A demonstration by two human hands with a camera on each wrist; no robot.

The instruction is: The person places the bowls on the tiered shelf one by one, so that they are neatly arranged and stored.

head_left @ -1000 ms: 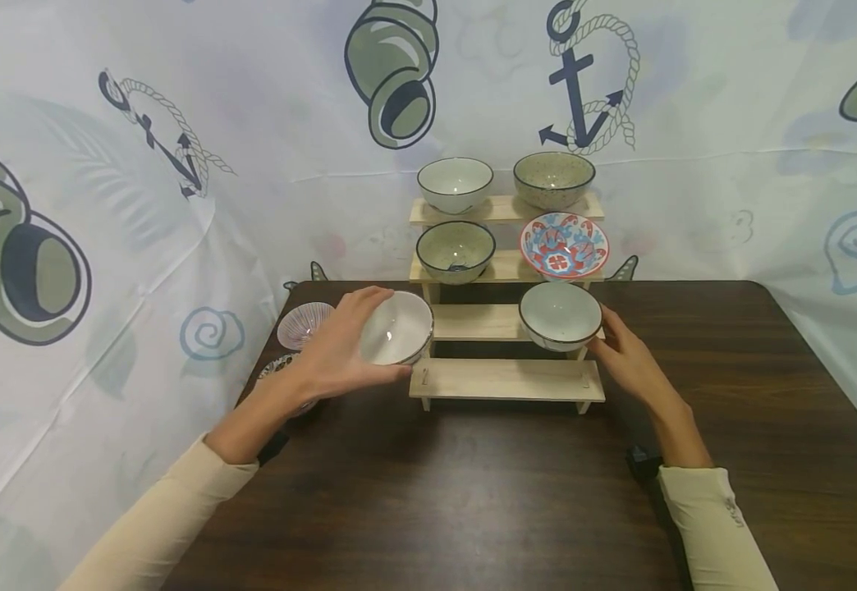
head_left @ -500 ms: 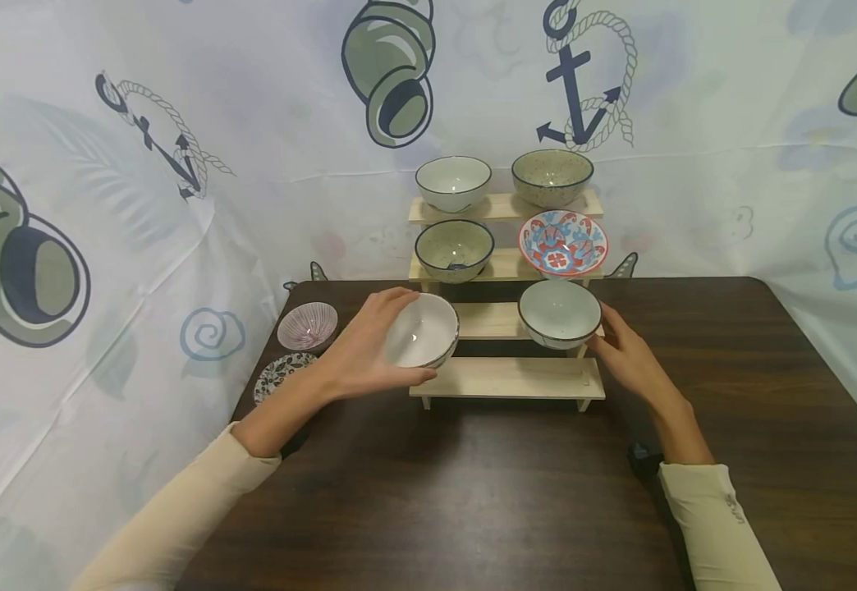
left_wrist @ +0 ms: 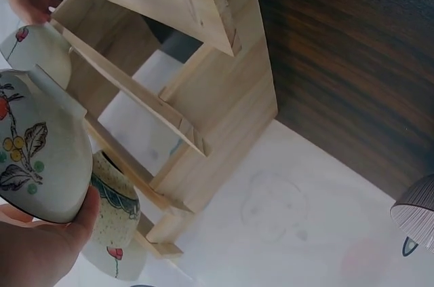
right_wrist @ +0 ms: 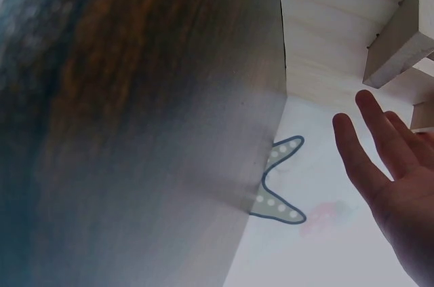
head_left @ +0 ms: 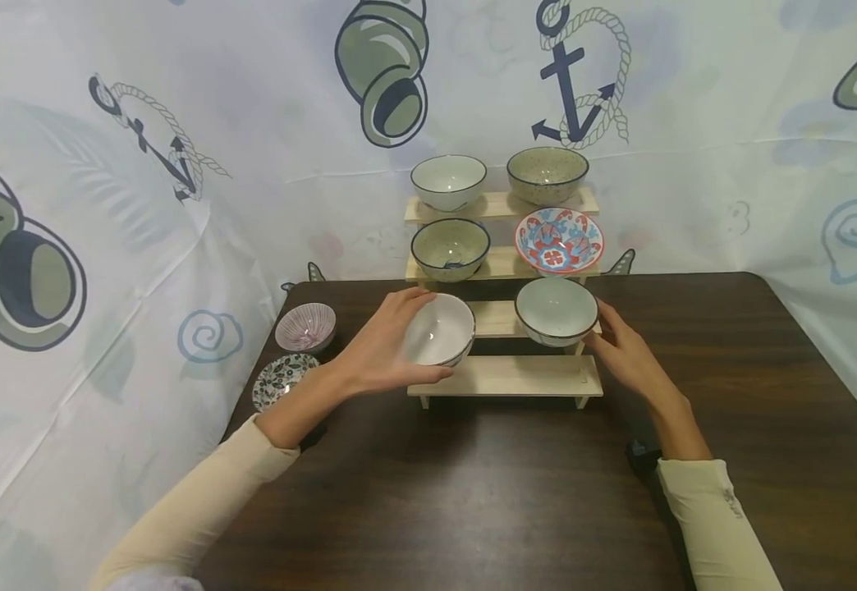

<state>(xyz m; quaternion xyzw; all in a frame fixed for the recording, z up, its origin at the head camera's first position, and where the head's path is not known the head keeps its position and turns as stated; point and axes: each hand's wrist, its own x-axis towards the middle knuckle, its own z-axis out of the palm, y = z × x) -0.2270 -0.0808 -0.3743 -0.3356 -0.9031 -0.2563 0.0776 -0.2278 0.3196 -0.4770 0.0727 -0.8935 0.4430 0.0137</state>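
My left hand (head_left: 380,349) grips a white bowl (head_left: 439,330) between thumb and fingers, just in front of the left side of a stepped wooden stand (head_left: 506,377). In the left wrist view the held bowl (left_wrist: 51,158) shows painted berries and leaves on its outside. My right hand (head_left: 631,357) is at the right side of a pale, dark-rimmed bowl (head_left: 556,310) on the stand's second step from the bottom. Its visible fingers (right_wrist: 386,144) extend fairly straight in the right wrist view; that bowl is out of sight there.
Higher steps hold a white bowl (head_left: 448,182), a speckled bowl (head_left: 547,176), an olive-green bowl (head_left: 449,249) and a red-and-blue patterned bowl (head_left: 558,240). At the table's left edge are a pink-striped bowl (head_left: 305,327) and a black-and-white floral bowl (head_left: 281,379).
My left hand has carried the white bowl rightward, from beside the stand to in front of its left part, uncovering the two bowls at the left. My right hand has stayed beside the pale bowl.
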